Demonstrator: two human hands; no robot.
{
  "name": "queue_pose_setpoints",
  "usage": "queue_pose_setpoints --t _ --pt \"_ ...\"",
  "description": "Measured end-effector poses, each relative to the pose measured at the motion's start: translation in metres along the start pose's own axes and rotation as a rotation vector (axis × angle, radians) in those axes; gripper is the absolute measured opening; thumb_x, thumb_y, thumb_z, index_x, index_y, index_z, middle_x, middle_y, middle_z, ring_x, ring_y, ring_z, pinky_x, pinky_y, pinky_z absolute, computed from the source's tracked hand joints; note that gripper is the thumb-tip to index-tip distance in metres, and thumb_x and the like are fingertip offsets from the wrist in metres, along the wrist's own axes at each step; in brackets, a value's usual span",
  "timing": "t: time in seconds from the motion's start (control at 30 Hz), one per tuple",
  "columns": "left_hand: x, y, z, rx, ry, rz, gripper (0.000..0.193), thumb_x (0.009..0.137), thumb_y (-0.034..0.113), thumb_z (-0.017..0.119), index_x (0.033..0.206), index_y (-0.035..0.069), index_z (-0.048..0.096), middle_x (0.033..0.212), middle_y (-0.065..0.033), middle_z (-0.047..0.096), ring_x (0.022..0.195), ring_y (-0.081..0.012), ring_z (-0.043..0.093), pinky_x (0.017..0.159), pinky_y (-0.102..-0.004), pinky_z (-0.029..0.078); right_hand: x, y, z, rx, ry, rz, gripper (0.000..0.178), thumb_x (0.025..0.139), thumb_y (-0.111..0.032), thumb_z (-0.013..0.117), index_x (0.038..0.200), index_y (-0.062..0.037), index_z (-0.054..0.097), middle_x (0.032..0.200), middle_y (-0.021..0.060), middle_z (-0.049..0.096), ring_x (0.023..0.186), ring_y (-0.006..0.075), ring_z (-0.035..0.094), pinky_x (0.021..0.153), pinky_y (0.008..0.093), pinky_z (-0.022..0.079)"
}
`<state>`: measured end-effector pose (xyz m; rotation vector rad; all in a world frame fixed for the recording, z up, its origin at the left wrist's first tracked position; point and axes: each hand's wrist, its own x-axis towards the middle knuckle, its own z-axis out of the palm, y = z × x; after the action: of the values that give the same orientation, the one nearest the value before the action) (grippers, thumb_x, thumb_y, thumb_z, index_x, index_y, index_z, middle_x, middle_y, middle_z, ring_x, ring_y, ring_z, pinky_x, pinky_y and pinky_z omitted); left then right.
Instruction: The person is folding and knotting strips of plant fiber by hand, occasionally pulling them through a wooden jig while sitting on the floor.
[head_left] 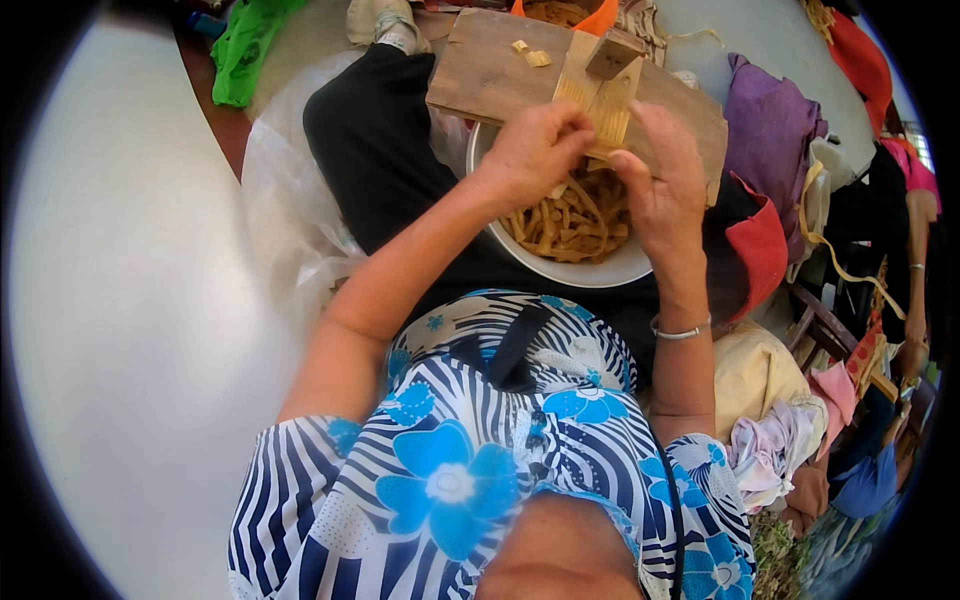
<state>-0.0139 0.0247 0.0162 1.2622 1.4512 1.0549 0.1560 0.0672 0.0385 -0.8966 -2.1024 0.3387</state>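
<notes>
A wooden board [490,65] lies across a white basin [575,275] that holds many brown, strip-like pieces [560,230]. On the board is a flat yellow piece [575,85] with fine ridges, and a small wooden block [613,54] stands at its far part. My left hand [535,150] is closed in a pinch at the near left edge of the yellow piece; what its fingertips grip is hidden. Beside the right edge, my right hand [665,180] has its thumb and fingers apart, with no held object visible. Two small yellow bits [535,57] rest on the board's left half.
An orange-rimmed container [595,18] sits beyond the board. Purple cloth [770,125] and red cloth [757,245] are at the right. Clear plastic [295,190] lies left of my black-clad leg [375,150]; a green bag [240,55] is farther left. Another person's arm [917,265] shows at far right.
</notes>
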Motion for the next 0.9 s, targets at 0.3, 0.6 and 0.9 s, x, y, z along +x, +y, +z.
queue_pose_setpoints --t 0.3,0.6,0.9 --pt "-0.004 0.016 -0.008 0.417 -0.196 0.191 0.021 0.089 0.018 0.056 0.082 -0.001 0.064 0.071 -0.0058 0.060 0.064 -0.0103 0.054 0.061 -0.0271 0.045 -0.042 0.014 0.000 0.362 -0.624 0.560 0.019 0.089 -0.015 0.055 0.087 0.0008 0.063 0.063 0.0127 0.057 0.054 0.0254 0.050 0.055 0.0323 0.042" --pt "-0.036 0.053 0.018 -0.538 -0.351 -0.071 0.028 0.095 0.023 0.053 0.098 -0.004 0.061 0.079 -0.0013 0.060 0.072 -0.0077 0.052 0.066 -0.0238 0.045 -0.019 -0.036 -0.040 1.176 -0.034 0.681 0.028 0.092 -0.016 0.060 0.112 0.0033 0.062 0.068 0.0001 0.058 0.055 0.0040 0.047 0.050 0.0190 0.037" --pt "-0.022 0.003 0.036 -0.575 -0.261 -0.259 0.021 0.088 0.010 0.058 0.107 0.001 0.058 0.074 0.0007 0.053 0.063 -0.0058 0.046 0.055 -0.0215 0.039 -0.042 0.005 0.018 0.071 0.032 0.327 0.032 0.078 -0.007 0.061 0.109 -0.0145 0.068 0.080 0.0101 0.068 0.068 0.0240 0.065 0.060 0.0321 0.050"
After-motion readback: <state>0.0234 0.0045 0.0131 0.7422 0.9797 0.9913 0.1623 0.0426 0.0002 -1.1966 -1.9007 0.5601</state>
